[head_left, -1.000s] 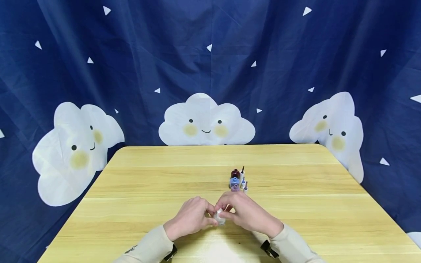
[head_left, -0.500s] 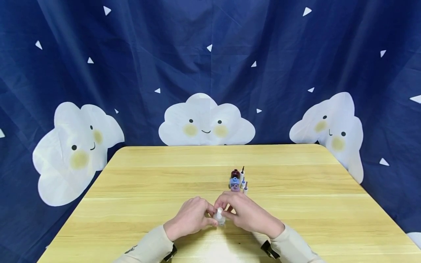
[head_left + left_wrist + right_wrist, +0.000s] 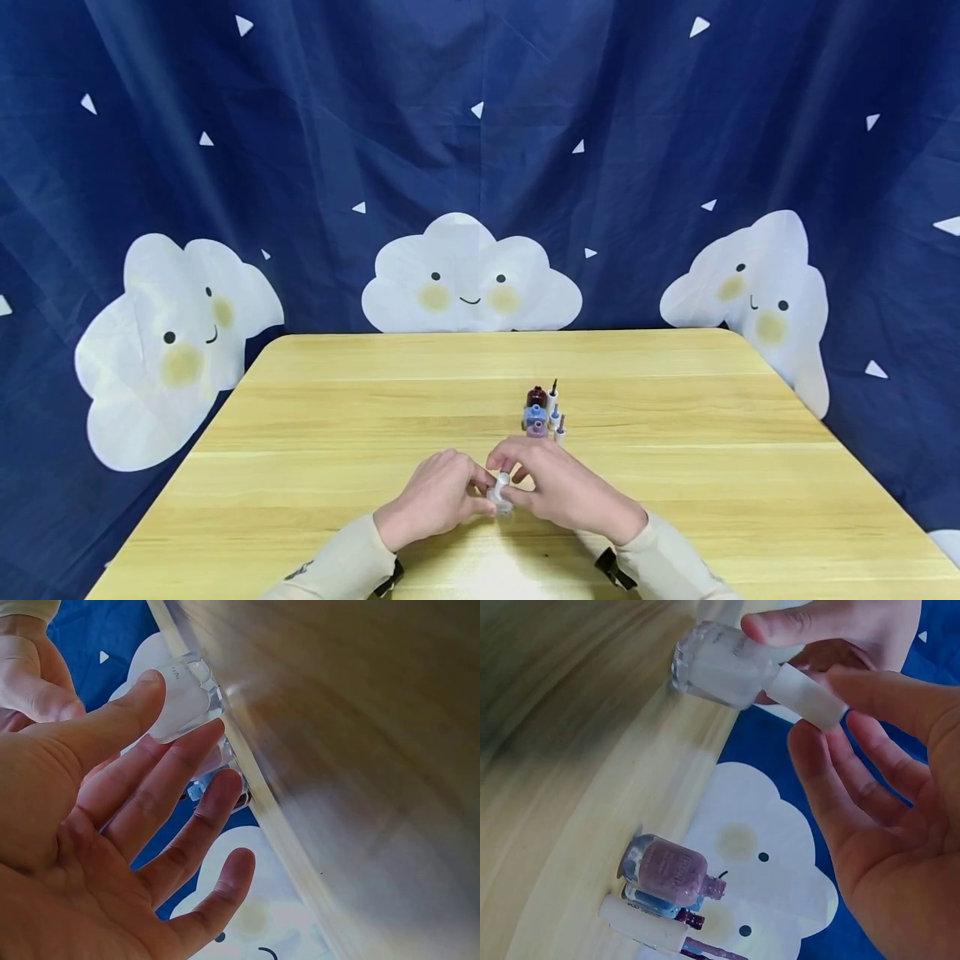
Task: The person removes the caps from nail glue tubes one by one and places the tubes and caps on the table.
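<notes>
A clear nail polish bottle with pale whitish contents [image 3: 727, 669] stands on the table, and my left hand [image 3: 435, 493] pinches it between thumb and fingers. In the left wrist view its other fingers are spread apart. My right hand [image 3: 562, 483] pinches the bottle's white cap [image 3: 808, 697] between thumb and fingertips. The cap sits at the bottle's neck and leans at an angle to the bottle. Whether it is still threaded on, I cannot tell; its brush is hidden.
Beyond my right hand stand uncapped dark red [image 3: 536, 397], blue [image 3: 534, 416] and purple [image 3: 671, 870] polish bottles in a row. Right of them, white caps [image 3: 554, 419] stand with brushes pointing up. A blue cloud-print curtain [image 3: 480, 167] hangs behind the wooden table [image 3: 337, 417].
My right fingers have shifted slightly around the white cap, which now leans more to the right. My left hand and the bottle have stayed in place.
</notes>
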Demonstrator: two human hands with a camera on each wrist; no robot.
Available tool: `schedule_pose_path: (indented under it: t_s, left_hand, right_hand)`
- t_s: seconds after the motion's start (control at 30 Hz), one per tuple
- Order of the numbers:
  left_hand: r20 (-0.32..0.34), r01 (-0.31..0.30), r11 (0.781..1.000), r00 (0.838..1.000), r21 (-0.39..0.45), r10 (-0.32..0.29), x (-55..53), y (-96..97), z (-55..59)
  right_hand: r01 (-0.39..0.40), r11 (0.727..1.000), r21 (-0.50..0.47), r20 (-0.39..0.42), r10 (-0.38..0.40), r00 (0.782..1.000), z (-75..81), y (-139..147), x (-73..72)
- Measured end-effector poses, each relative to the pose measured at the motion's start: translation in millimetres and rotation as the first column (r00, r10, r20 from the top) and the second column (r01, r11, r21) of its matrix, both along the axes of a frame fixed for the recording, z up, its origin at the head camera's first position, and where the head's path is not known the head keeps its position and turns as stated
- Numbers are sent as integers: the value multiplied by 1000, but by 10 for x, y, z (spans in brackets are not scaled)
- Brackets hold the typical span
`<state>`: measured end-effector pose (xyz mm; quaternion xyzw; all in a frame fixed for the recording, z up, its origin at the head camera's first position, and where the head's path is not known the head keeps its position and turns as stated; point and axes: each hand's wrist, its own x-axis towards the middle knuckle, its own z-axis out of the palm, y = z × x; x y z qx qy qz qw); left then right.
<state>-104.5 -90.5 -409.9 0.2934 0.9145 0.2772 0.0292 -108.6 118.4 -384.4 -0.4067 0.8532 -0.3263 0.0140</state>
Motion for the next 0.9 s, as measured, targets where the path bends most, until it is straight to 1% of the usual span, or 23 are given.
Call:
schedule_pose_path:
  t_s: [0.13, 0.23, 0.5, 0.67, 0.77, 0.9]
  left_hand:
    - [-13, 2, 1000, 1000, -8, -3, -6, -6, -9]
    - [-10, 5, 1000, 1000, -5, -5, -6, -12, -8]
    - [-1, 4, 1000, 1000, -8, -4, -8, -6, -7]
    - [8, 1, 1000, 1000, -6, -1, -17, -1, -14]
    - [22, -10, 1000, 1000, -5, 11, -19, 3, -20]
    - [35, -23, 1000, 999, -6, 23, -19, 8, -24]
  right_hand:
    - [21, 1000, -3, 25, -21, 999, -10, -16, 6]
    - [34, 999, -8, 15, -34, 999, -7, -18, 8]
    - [55, 998, 27, -87, -52, 995, 38, 10, 19]
    - [72, 996, 58, -133, -64, 989, 83, 38, 19]
    - [91, 992, 85, -126, -80, 989, 126, 71, 21]
    - [102, 989, 106, -71, -95, 993, 173, 114, 19]
